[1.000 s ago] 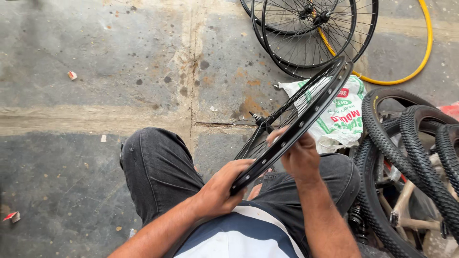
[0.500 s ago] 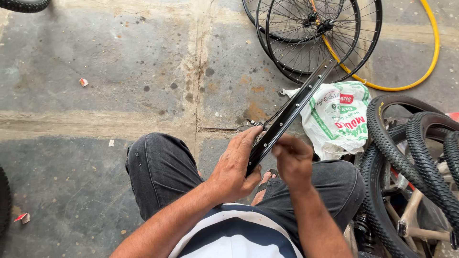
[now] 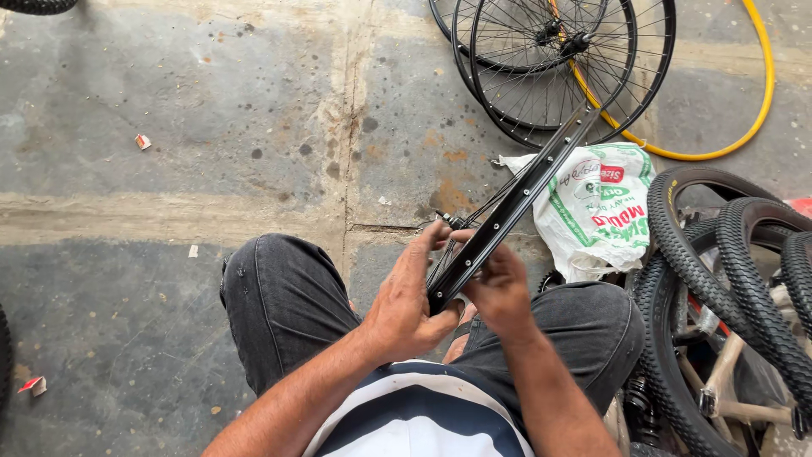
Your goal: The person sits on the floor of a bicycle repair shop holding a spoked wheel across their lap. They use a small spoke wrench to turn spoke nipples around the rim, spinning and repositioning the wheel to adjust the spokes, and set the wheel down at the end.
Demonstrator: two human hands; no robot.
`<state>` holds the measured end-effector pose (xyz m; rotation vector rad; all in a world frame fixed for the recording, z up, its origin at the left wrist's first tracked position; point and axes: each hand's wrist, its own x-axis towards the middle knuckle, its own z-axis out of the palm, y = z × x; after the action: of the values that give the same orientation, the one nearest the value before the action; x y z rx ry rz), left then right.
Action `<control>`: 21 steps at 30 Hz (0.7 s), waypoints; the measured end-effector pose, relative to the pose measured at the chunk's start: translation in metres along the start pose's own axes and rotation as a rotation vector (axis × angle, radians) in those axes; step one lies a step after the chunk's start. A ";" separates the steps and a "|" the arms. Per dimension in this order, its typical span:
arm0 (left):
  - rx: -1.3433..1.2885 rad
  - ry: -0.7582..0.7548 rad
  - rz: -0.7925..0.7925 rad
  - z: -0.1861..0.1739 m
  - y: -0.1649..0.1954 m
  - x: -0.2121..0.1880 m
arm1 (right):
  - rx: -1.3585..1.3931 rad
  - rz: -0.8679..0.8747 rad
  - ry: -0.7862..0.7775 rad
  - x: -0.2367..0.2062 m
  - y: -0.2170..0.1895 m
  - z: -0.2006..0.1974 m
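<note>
A black bicycle wheel rim (image 3: pixel 516 199) with thin spokes stands edge-on between my knees, running from my lap up toward the far right. My left hand (image 3: pixel 410 296) grips its near end from the left, fingers curled over the rim wall. On the right side my right hand (image 3: pixel 499 288) pinches the same rim, fingertips at the rim's edge. My legs in dark grey trousers (image 3: pixel 283 309) spread to either side.
Two black spoked wheels (image 3: pixel 558 68) lie on the concrete floor (image 3: pixel 211 127) ahead, with a yellow hoop (image 3: pixel 757 85) beside them. A white printed plastic bag (image 3: pixel 600 207) sits right of the rim. Knobbly black tyres (image 3: pixel 719 279) and a bike frame crowd the right edge.
The rim has turned edge-on and tilted steeper. My left hand has slid up to the rim's near end, close beside my right hand.
</note>
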<state>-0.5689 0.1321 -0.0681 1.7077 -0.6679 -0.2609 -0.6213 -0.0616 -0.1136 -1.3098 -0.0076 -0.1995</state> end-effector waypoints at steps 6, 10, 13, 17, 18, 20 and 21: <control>-0.040 -0.037 -0.123 -0.006 -0.002 0.000 | 0.224 -0.025 -0.030 0.007 0.002 -0.009; -0.012 -0.074 -0.169 -0.006 -0.003 0.000 | -0.147 0.045 -0.016 0.007 0.006 0.001; -0.007 -0.029 -0.133 -0.010 -0.006 0.000 | 0.069 0.129 0.022 0.005 0.000 0.001; -0.057 -0.060 -0.168 -0.010 -0.006 0.002 | 0.231 -0.022 -0.036 0.014 -0.002 -0.004; -0.067 -0.066 -0.171 -0.009 -0.006 0.002 | 0.221 -0.029 -0.041 0.016 -0.001 -0.003; -0.083 -0.080 -0.175 -0.007 -0.006 0.002 | 0.033 0.027 -0.005 0.016 0.003 0.003; -0.063 -0.077 -0.166 -0.006 -0.006 0.002 | -0.146 0.094 0.039 0.015 0.003 0.006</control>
<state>-0.5618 0.1366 -0.0718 1.7009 -0.5691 -0.4620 -0.6056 -0.0569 -0.1133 -1.4482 0.1031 -0.1480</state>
